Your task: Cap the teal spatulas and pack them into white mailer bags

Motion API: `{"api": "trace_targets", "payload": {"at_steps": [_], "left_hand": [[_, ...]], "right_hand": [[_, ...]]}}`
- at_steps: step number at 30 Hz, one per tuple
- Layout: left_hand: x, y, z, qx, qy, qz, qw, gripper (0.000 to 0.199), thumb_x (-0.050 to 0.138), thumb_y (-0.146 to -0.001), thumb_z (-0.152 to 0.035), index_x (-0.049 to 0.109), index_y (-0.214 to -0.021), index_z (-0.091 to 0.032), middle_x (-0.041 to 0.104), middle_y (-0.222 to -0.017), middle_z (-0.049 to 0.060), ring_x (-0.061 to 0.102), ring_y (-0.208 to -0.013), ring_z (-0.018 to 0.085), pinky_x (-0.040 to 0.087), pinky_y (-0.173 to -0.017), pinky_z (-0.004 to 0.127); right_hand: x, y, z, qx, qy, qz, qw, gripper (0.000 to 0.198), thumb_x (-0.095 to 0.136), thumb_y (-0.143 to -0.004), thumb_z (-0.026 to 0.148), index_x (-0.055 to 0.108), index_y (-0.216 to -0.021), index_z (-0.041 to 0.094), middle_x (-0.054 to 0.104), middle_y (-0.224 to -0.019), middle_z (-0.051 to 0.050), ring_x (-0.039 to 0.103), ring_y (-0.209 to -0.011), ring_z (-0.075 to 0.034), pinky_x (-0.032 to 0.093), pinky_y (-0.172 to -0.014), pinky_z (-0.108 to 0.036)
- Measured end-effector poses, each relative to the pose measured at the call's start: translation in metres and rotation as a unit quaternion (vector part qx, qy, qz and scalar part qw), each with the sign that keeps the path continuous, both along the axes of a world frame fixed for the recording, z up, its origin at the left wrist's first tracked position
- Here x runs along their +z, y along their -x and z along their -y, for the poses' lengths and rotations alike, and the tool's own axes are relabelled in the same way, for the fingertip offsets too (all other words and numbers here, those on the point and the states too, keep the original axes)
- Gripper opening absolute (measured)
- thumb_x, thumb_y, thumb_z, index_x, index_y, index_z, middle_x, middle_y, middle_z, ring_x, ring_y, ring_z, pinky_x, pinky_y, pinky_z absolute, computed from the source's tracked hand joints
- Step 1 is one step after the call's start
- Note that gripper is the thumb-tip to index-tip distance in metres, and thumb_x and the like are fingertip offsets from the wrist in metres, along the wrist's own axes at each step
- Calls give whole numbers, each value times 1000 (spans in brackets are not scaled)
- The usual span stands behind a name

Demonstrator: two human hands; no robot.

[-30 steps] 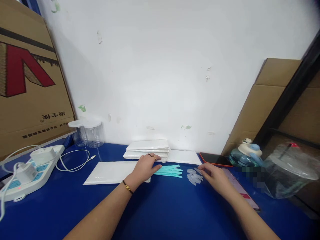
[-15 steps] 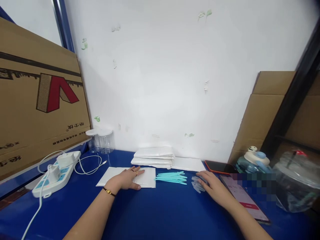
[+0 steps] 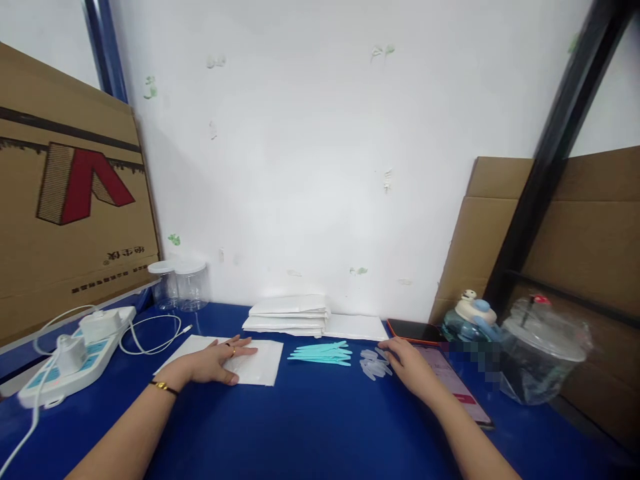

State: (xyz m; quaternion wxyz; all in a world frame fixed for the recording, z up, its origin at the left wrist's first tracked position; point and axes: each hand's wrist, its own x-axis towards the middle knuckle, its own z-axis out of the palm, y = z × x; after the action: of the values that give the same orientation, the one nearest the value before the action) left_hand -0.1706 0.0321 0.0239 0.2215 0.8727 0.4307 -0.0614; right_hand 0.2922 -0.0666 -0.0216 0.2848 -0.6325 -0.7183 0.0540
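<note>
On the blue counter (image 3: 290,433), the left hand (image 3: 215,363) is positioned palm-down and open, fingers spread, over a white packet (image 3: 267,363). One second earlier it covered the packet's right end and the left ends of the teal sticks (image 3: 323,353); it now sits farther left, leaving both exposed. The packet lies flat, left of the sticks and nearer than the stack of white packets (image 3: 285,317). Packet and sticks share a left-to-right long axis; the sticks fan slightly. The translucent pieces (image 3: 373,367) point in mixed directions. The right hand (image 3: 410,367), fingers loosely bent, is at their right edge; whether it grips one cannot be determined.
</note>
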Motion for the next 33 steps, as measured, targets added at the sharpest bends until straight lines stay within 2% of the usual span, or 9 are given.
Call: {"api": "trace_targets", "payload": {"at_steps": [2,4,7,10,14,21,27,30,33], "left_hand": [[7,-7,1,27,-14,12,999,74,68,-63,-49,41,-131,-39,28,-147,-1,22,-135,30,17,-109,46],[14,-26,4,42,-61,67,995,68,67,-64,-49,48,-127,-33,40,-141,2,37,-127,28,27,-105,39],[15,-78,9,19,-133,166,977,35,51,-78,-47,64,-101,-25,62,-111,2,55,-104,21,41,-90,28],[6,-134,8,-24,-173,142,974,22,49,-80,-35,66,-87,-23,66,-90,2,60,-85,17,43,-75,25],[-12,-178,-3,-13,-222,101,970,20,51,-80,-32,65,-92,-23,66,-91,2,60,-84,18,42,-68,25],[-19,-191,-15,-3,-230,63,971,14,51,-77,-24,65,-76,-21,67,-79,3,61,-76,18,39,-60,24],[-20,-192,-16,-2,-227,59,972,16,52,-77,-33,64,-80,-22,67,-80,2,61,-74,17,37,-56,23],[-20,-192,-14,-19,-221,60,973,15,57,-75,-35,64,-80,-23,67,-79,0,61,-72,16,37,-55,22],[-17,-196,-10,-32,-236,57,969,14,51,-80,-28,63,-78,-21,67,-79,3,60,-73,17,39,-60,24]], "right_hand": [[1,-2,-1,-10,-1,7,1000,27,41,-85,25,63,-99,18,63,-101,-9,56,-98,-23,42,-87,-35],[1,-3,-2,-23,-3,11,1000,26,42,-84,23,64,-97,18,63,-100,-9,56,-98,-23,42,-86,-34],[0,-3,-6,-56,1,21,998,24,44,-83,22,65,-94,18,63,-97,-8,56,-96,-23,42,-85,-33],[-2,-3,-9,-75,7,30,997,22,46,-82,22,66,-92,17,63,-92,-8,58,-90,-22,43,-81,-32],[-5,-4,-14,-55,26,50,997,19,51,-80,21,69,-87,19,63,-87,-6,59,-85,-20,43,-77,-29],[-10,-4,-22,-81,19,68,994,15,52,-76,12,65,-71,17,60,-78,-5,59,-74,-18,42,-68,-26],[-7,0,-20,-95,-14,48,994,15,44,-80,15,59,-76,18,61,-80,-5,58,-75,-18,41,-68,-26],[-2,1,-19,-95,-35,3,995,17,40,-83,19,57,-80,19,62,-74,-3,58,-69,-17,42,-64,-26],[1,3,-15,-68,-48,-92,992,15,44,-82,26,58,-80,19,63,-70,-2,57,-64,-17,43,-60,-26]]}}
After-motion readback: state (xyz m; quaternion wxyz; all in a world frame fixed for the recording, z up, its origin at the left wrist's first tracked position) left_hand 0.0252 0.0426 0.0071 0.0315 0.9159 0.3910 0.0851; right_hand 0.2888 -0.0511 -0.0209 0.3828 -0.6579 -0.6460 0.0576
